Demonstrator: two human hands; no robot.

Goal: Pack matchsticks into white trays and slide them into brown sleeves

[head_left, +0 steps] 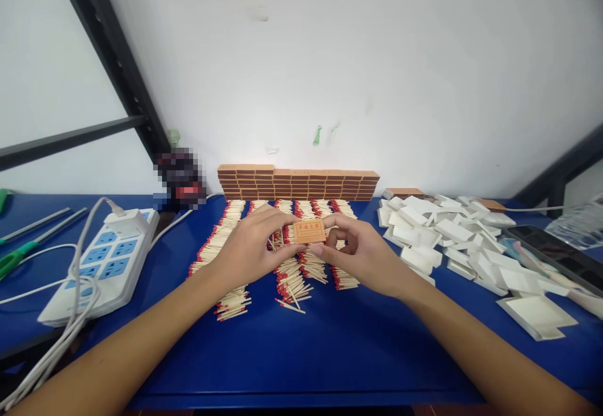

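A small orange-brown matchbox (309, 232) with red print on its top is held up between both hands. The fingers and thumb of my left hand (259, 240) pinch its left end. My right hand (360, 249) grips the right end with thumb and forefinger, the other fingers curled. Beneath and behind the hands, red-tipped matches (292, 278) lie in several long rows on the blue table (320, 353). Part of these rows is hidden by the hands. Against the wall, stacked matchboxes (301, 183) form a low, wide block with dark striking sides facing me.
White inner trays (452, 234) lie heaped at the right, beside a dark phone (556, 252). A power strip (113, 259) with white cables stands at the left, near green-handled tools (23, 256). Black metal frame bars (113, 51) rise along the wall.
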